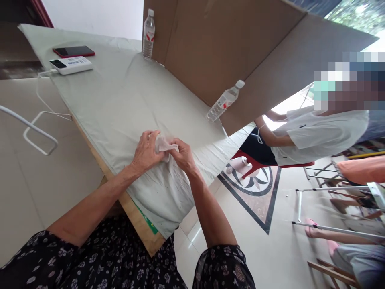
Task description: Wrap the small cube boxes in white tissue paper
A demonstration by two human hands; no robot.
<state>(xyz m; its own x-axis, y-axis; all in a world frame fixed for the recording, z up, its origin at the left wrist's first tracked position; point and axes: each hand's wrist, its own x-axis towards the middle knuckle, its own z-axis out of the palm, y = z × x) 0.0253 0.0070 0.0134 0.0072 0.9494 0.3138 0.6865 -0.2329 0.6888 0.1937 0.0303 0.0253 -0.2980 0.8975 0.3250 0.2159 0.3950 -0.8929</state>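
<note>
Thin whitish sheet, crumpled and see-through in places, is held between the person's two hands, over the near part of the table; whether it is tissue or plastic I cannot tell. The right hand pinches one end between thumb and bent fingers, with little gap left between them. The left hand has the other end in a looser grip, its fingers curled and its thumb along the lower side. Under and around the hands spreads a pale, wrinkled cloth covering the table, whose bare wooden edge shows nearest the person. Beyond the right hand, a water bottle stands beside a tall brown cardboard panel; a second bottle stands farther off, by the panel's far end. At the far left of the cloth, a white device with a cable plugged in lies just beside a red-edged phone. Past the panel, a co-worker in a white shirt sits on a red stool
</note>
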